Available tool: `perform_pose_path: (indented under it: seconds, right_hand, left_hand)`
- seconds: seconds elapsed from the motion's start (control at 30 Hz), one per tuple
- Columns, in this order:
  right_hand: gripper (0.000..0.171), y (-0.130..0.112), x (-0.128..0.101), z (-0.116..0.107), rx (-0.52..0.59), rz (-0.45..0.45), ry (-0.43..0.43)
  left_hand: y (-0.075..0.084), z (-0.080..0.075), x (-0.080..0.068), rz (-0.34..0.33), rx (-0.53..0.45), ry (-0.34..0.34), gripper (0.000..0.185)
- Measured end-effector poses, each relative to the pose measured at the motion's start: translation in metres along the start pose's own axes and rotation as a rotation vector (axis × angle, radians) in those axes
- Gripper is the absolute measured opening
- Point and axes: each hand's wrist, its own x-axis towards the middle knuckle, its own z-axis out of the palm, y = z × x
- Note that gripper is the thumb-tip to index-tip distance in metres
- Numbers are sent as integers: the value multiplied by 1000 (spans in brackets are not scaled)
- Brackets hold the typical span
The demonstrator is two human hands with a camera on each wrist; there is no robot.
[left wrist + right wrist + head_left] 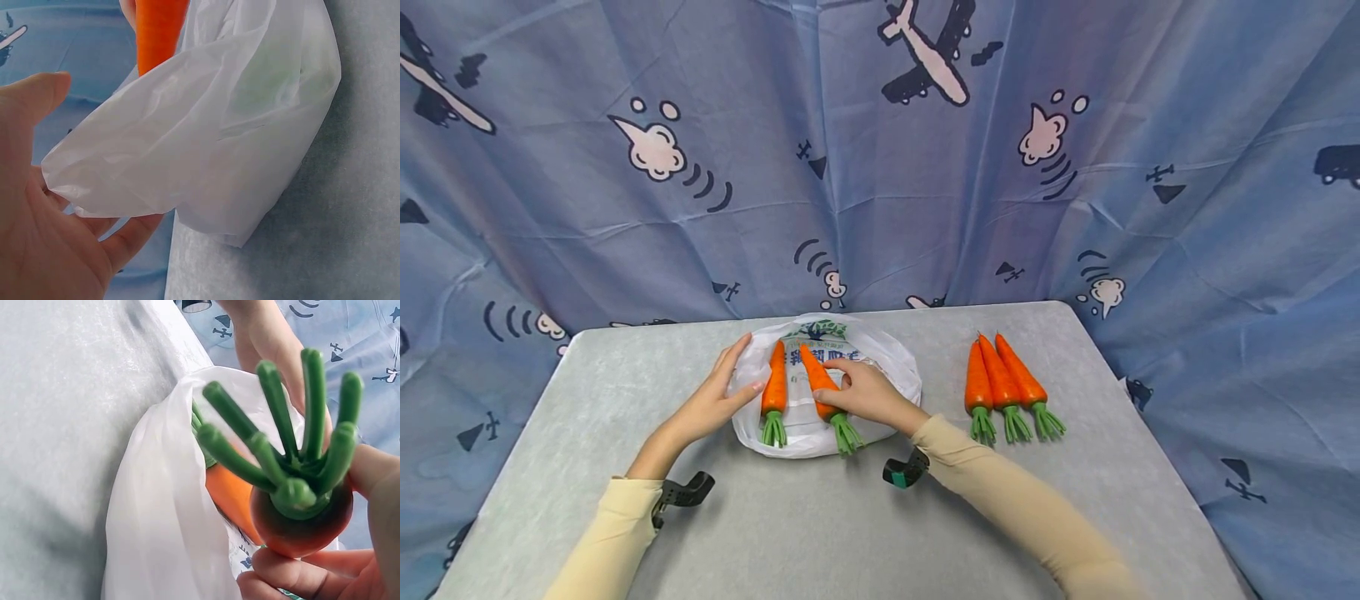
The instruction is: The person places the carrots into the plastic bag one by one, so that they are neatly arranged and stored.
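Note:
A white plastic bag (898, 367) with green and blue print lies spread on the table. My right hand (871, 392) grips an orange carrot (815, 372) with green stalks, over the bag; in the right wrist view its stalk end (294, 494) faces the camera, between thumb and fingers. Another carrot (776, 385) lies on the bag to the left, its stalks towards me. My left hand (718, 398) is at the bag's left side. In the left wrist view, its fingers reach behind the bag's raised edge (125, 169) and the thumb stands apart from it.
To the right of the bag, three more carrots (996, 375) lie side by side on the grey table (805, 533), stalks towards me. A blue printed curtain (760, 167) hangs behind the table's far edge.

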Motion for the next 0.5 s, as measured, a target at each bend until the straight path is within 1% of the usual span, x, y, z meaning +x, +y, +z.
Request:
perform_pose_path:
  seconds: [0.13,0.3,0.4,0.5]
  right_hand:
    - [60,-1,4,4,16,17,-2]
    - [61,-3,11,9,75,56,-16]
    - [62,-2,15,12,94,61,-21]
    - [63,-2,21,16,87,56,-18]
  left_hand:
    - [0,1,0,12,-10,3,82]
    - [-2,2,2,38,-10,12,82]
    - [-2,2,2,41,-5,15,81]
    - [-3,2,2,40,-4,13,81]
